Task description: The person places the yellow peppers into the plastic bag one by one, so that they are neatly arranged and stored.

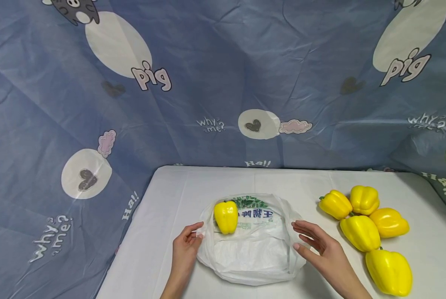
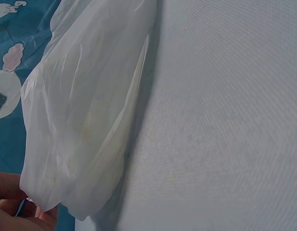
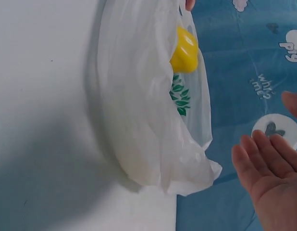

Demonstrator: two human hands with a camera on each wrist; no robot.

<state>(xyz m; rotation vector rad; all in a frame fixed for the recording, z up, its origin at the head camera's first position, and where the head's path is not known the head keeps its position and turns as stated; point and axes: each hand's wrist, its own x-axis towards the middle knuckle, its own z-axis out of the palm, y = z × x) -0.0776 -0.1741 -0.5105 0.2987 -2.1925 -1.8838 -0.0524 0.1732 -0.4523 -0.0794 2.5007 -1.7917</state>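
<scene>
A white translucent plastic bag [image 1: 250, 259] with green leaf print lies with its mouth spread on the table. Inside, toward its left, is one yellow bell pepper [image 1: 226, 217], also visible through the mouth in the right wrist view. My left hand [image 1: 184, 251] pinches the bag's left rim between thumb and fingers; the left wrist view shows the fingers [image 2: 8, 185] at the edge of the plastic. Beside the right rim, my right hand [image 1: 327, 251] holds nothing, its fingers extended and thumb apart. In the right wrist view, a gap separates that hand [image 3: 276, 185] from the bag.
Several yellow bell peppers [image 1: 360, 233] lie grouped on the white-covered table [image 1: 170, 199] at the right, beyond my right hand. A blue printed cloth [image 1: 215, 74] hangs behind the table and along its left side.
</scene>
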